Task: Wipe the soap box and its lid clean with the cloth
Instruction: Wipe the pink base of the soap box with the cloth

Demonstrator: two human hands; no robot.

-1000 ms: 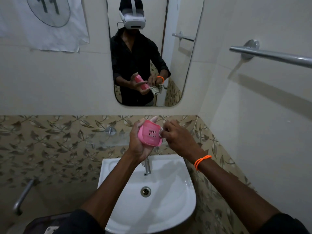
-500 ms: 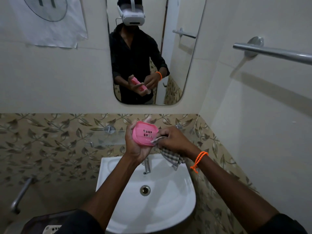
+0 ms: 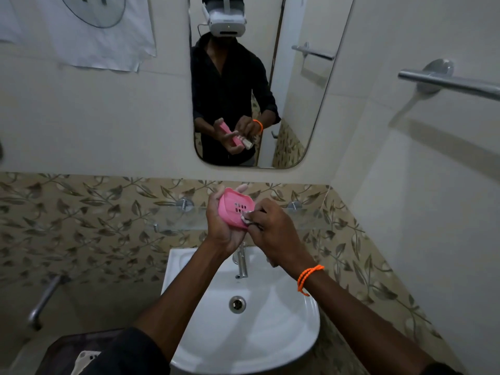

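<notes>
Held up above the white sink, in front of the glass shelf: one pink soap box, slotted face turned toward the camera, cradled in the left hand with fingers curled round its far edge and the thumb side wrapped along the near one. Pressed against the box's lower right corner: one cloth, bunched small, pinched by the curled fingers of the right hand, most of its fabric hidden under that hand. Judged light and rigid, thin moulded plastic, likely slick if wet and liable to flex or crack under a hard squeeze; best held by the long rims, as here, leaving the flat slotted face free for wiping. Cloth judged soft and limp, needing to be balled up to give any pressure into the slots. Counted: one soap box piece in hand, one cloth, two hands, one tap, one drain, one orange wristband, one mirror, one towel rail. Whether the pink piece was box or lid could not be told; no second piece seen.
</notes>
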